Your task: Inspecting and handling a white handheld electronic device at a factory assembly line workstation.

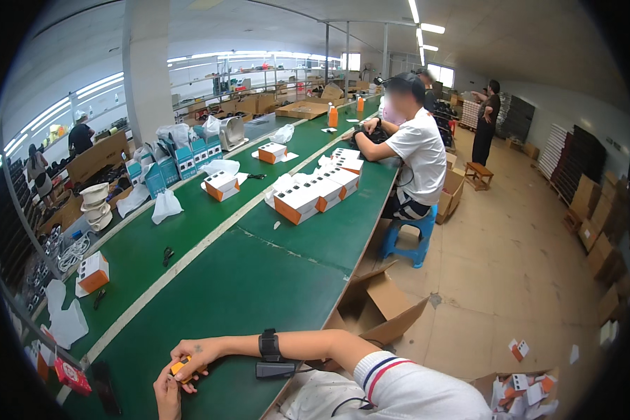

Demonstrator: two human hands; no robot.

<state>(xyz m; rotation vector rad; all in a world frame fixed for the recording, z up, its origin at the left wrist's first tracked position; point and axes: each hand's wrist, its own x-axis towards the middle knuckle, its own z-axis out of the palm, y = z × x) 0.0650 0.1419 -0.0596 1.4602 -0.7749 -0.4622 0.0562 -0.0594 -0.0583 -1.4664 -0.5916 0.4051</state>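
Note:
At the near left of the green bench (259,287), both my hands are closed around a small orange object (180,365) with dark parts. Its exact kind cannot be made out, since fingers cover much of it. My right hand (201,352) reaches in from the right and grips it from above, a black strap (269,345) around that wrist. From the lower edge comes my left hand (166,393), its fingers pressed to the object's near side. A dark phone-like slab (105,388) and a red packet (72,376) lie to the left of my hands.
White-and-orange boxes (302,201) stand mid-bench; a single box (93,271) and short black cables (168,256) lie on the left strip. An open carton (374,301) stands beside the bench's right edge. Farther along, a person in white (416,143) sits on a blue stool (409,241).

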